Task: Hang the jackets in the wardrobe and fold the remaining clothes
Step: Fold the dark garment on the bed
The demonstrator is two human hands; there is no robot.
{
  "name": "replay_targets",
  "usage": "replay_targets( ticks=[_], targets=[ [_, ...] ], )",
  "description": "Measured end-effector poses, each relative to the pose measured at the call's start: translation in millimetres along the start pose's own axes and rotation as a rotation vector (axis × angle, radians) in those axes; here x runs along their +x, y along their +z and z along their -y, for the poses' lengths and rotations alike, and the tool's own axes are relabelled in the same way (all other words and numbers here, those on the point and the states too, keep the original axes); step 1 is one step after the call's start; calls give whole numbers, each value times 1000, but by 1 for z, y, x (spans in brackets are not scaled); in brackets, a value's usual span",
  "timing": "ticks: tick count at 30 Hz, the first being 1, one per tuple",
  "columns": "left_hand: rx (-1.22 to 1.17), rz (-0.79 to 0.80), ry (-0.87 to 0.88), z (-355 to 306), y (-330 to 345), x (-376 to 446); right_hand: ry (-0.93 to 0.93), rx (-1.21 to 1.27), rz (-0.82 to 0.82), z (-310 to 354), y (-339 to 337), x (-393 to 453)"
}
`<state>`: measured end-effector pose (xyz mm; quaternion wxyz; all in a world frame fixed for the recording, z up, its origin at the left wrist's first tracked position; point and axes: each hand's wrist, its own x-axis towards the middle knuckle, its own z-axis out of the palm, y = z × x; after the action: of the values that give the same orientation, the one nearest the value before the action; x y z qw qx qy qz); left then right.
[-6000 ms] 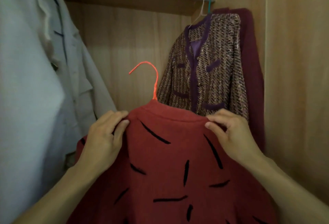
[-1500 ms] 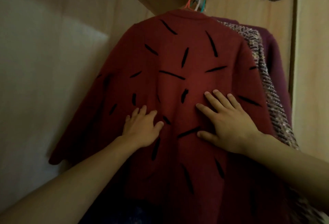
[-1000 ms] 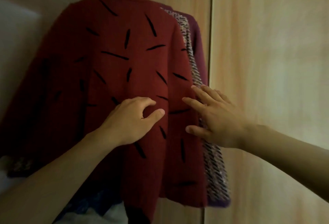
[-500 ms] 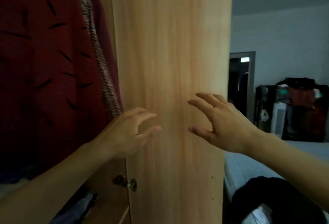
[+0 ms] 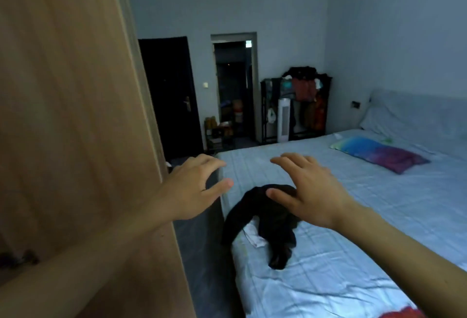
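Here both the left hand (image 5: 192, 191) and the right hand (image 5: 308, 191) hover empty, fingers spread, above the bed (image 5: 379, 216); a black garment (image 5: 267, 221) lies crumpled at the bed's near edge.

Both hands, left hand (image 5: 192, 191) and right hand (image 5: 310, 191), hover empty with loosely spread fingers above a dark garment (image 5: 267, 219), possibly trousers, on the bed (image 5: 379, 216).
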<state>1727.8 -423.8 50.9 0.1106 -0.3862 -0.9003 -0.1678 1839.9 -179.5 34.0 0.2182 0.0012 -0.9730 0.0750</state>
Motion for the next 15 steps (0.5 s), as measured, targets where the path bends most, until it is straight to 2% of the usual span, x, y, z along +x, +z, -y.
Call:
replay_targets(
  ticks=[8,15],
  targets=[
    [-212,123,118,-42,112,91,282,-132,90,-107,12,-31],
    [-349,241,78,-11,198,145,389,-180,173,-155,52,-9]
  ],
)
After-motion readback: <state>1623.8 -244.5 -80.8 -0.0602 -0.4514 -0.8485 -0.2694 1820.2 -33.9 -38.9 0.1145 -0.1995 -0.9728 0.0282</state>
